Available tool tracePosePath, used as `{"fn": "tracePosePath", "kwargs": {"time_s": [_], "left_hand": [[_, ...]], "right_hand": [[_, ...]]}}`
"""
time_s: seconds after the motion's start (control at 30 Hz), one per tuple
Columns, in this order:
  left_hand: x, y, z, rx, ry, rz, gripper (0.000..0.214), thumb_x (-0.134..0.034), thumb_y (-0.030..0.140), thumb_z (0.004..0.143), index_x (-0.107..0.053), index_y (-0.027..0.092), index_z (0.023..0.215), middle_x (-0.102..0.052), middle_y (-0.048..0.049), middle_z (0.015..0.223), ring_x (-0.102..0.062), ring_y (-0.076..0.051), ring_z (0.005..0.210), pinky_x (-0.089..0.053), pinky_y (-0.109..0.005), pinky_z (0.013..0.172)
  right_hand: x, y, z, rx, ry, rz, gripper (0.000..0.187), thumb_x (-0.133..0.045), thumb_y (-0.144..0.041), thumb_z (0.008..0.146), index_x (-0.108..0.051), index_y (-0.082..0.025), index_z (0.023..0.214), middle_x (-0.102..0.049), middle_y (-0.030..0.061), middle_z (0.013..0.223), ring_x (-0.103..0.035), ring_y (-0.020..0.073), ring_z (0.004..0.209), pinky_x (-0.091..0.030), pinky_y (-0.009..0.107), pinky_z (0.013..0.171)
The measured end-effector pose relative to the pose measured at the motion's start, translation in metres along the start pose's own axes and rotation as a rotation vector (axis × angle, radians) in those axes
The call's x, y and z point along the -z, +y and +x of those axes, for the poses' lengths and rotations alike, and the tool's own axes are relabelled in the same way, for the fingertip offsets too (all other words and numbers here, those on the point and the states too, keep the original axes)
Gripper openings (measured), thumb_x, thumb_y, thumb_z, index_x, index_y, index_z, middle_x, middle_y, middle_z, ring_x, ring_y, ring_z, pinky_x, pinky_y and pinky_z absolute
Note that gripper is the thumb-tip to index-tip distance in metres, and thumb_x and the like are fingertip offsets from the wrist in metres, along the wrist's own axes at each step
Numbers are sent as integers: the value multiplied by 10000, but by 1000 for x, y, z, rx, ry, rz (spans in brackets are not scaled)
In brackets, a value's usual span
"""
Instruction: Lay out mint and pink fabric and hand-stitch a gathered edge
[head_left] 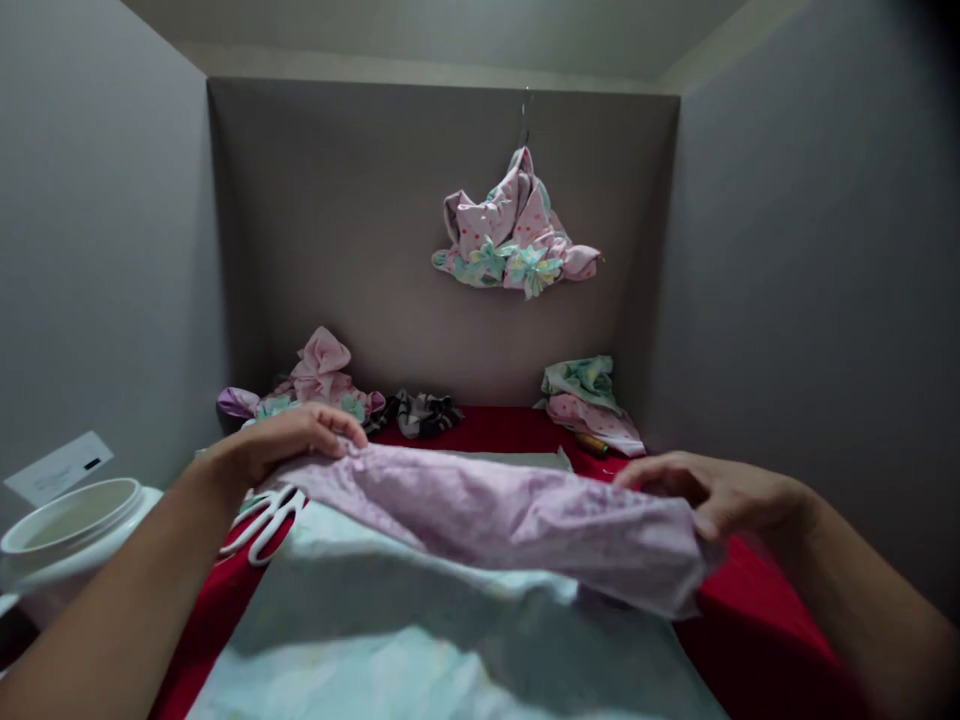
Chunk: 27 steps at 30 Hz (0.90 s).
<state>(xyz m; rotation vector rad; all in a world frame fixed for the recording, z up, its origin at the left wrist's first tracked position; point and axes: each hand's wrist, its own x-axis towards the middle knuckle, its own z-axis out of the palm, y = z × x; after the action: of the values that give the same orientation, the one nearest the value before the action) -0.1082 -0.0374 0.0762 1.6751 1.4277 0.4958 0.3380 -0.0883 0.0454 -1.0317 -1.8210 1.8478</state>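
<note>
Holding a crumpled pale pink cloth (487, 525) up between both hands, the left hand (289, 447) curled over one end, the right hand (712, 492) pinching the other, above a pale blue sheet (390, 625) on the red counter (757, 625); white-handled scissors (262, 525) lie just below the left hand.

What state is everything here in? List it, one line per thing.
left hand: gripping the lilac cloth
right hand: gripping the lilac cloth's other end
lilac cloth: lifted, held between both hands
white-handled scissors: lying, blades hidden
white plastic tub: open
floral cloth: hanging bunched
pale blue cloth: spread over red cover
</note>
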Motion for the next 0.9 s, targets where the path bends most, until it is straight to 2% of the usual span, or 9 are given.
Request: {"fn": "tracePosePath", "kwargs": {"time_s": [0.07,0.17,0.33,0.47,0.57,0.63,0.7,0.8,0.9], "left_hand": [[6,-17,6,85,-108,374,472,-599,297,525,-630,161,977,-623,-44,738,-561,-194,612,-415,-238,507],[6,-30,13,172,-95,704,680,-596,257,490,-545,82,1145,-634,-86,758,-575,-230,651,-412,-257,525],[-14,-12,15,-22,-53,751,416,-477,302,623,-605,119,974,-607,-58,743,-550,-197,659,-374,-240,535],[-48,-1,19,-261,-129,744,305,-476,231,613,-611,158,876,-604,-35,767,-542,-173,689,-372,-225,580],[-72,-8,25,-258,-197,754,406,-517,191,556,-601,191,953,-593,-27,824,-520,-167,698,-353,-218,571],[-77,-13,28,-244,-232,761,290,-495,170,549,-616,178,813,-548,-4,678,-463,-148,597,-294,-214,501],[-72,-11,26,-249,-289,704,132,-455,142,542,-565,151,614,-450,16,535,-389,-127,523,-238,-213,463],[-49,9,7,-292,-362,508,93,-448,157,582,-539,139,585,-472,17,555,-420,-130,569,-300,-195,507],[-26,30,-26,-277,-167,287,126,-576,269,571,-599,148,597,-567,6,627,-489,-170,666,-378,-191,597]], "right_hand": [[5,-1,-6,-95,-52,-176,616,-749,-305,580,-538,-130,1133,-613,28,755,-541,111,631,-387,167,527],[9,-2,-4,-174,27,-429,521,-692,-347,660,-557,-103,1101,-611,47,764,-535,115,657,-394,186,580],[0,-2,14,-246,117,-591,359,-578,-424,733,-618,-72,792,-559,35,618,-498,97,542,-370,182,496],[-14,6,31,-310,68,-596,368,-645,-375,663,-611,-97,901,-599,41,712,-529,103,549,-386,167,459],[-24,15,46,-333,32,-606,393,-679,-291,599,-609,-121,946,-604,25,755,-521,91,528,-370,154,430],[-27,17,50,-317,21,-615,241,-651,-222,590,-628,-105,800,-577,0,639,-492,79,500,-347,149,429],[-25,13,46,-283,36,-612,131,-616,-198,602,-603,-98,686,-528,-18,540,-462,76,474,-326,156,425],[-14,-4,22,-187,137,-592,127,-575,-232,659,-562,-107,679,-484,-28,541,-435,73,494,-316,169,453],[1,-22,-9,-23,364,-571,216,-566,-334,726,-557,-120,753,-483,-23,616,-431,76,560,-322,177,510]]}}
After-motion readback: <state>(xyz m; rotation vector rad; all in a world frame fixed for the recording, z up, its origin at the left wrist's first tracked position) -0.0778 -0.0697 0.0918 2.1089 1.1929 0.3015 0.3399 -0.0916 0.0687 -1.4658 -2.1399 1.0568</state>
